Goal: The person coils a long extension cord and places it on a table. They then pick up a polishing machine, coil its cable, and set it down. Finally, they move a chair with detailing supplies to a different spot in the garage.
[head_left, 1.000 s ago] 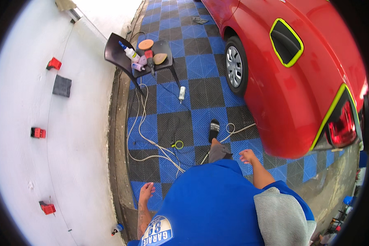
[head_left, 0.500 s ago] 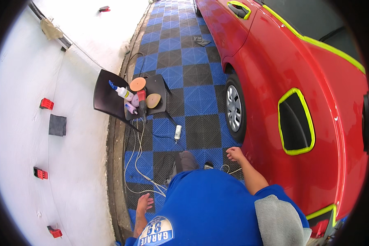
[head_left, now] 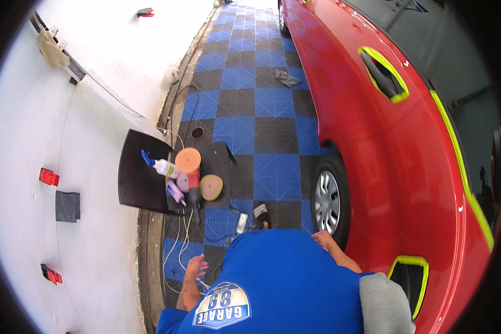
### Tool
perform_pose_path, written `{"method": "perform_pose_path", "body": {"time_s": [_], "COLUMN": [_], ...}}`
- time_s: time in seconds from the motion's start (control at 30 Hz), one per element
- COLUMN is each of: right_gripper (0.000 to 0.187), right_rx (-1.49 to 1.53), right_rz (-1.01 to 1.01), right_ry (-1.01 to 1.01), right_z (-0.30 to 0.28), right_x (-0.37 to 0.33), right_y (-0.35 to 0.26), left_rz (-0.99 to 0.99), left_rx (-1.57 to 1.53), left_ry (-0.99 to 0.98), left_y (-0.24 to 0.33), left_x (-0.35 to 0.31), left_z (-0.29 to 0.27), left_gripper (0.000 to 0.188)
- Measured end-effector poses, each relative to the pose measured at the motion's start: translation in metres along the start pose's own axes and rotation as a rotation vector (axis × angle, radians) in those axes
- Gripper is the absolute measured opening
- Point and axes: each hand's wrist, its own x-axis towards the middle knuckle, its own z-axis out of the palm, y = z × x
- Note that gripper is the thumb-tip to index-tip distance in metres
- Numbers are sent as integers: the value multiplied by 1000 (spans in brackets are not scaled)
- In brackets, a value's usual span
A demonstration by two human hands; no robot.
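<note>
My left hand (head_left: 196,266) hangs low at my left side, its fingers apart and nothing in them. Beneath it run pale cables (head_left: 185,239) across the floor. On the other side, my right hand (head_left: 324,241) is beside the car's wheel (head_left: 327,201), its fingers loosely bent and no object visible in it. Ahead to the left, a black chair (head_left: 142,172) carries a red and black polisher (head_left: 194,186), an orange pad (head_left: 188,160), a yellowish pad (head_left: 211,187), a blue-topped spray bottle (head_left: 166,168) and a small pinkish bottle (head_left: 175,192). Neither hand touches these.
A red car (head_left: 395,183) with yellow-green masking tape lines the right side. White walls (head_left: 103,167) with red clips stand at left. A white bottle (head_left: 242,223) lies on the blue and black tiles near my foot (head_left: 261,213). Farther ahead is a grey cloth (head_left: 285,78).
My viewpoint has moved forward along the car; the chair and wheel appear lower in the picture. One foot has come forward. Both hands remain without any visible object.
</note>
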Motion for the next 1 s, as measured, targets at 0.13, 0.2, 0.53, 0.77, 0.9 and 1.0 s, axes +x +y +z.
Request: {"method": "perform_pose_path", "body": {"time_s": [0.13,0.2,0.53,0.77,0.9,1.0], "right_gripper": [19,19,17,15,15,15], "right_rx": [83,186,-49,-334,-312,-407], "right_rz": [-31,-123,111,-39,-195,-277], "right_ry": [79,138,-14,-78,1,-5], "right_z": [-43,-54,-56,-100,-96,-61], "right_x": [9,35,166,292,340,350], "right_y": [-132,-175,-339,-557,-747,-858], "left_rz": [99,199,322,-159,-85,-120], "left_rx": [8,44,-13,-221,-205,-434], "left_ry": [-7,-56,-8,109,-42,17], "left_y": [120,178,356,361,391,471], "left_x": [33,38,82,184,176,152], "left_z": [22,24,47,101,124,121], "left_gripper": [47,48,43,47,40,39]}}
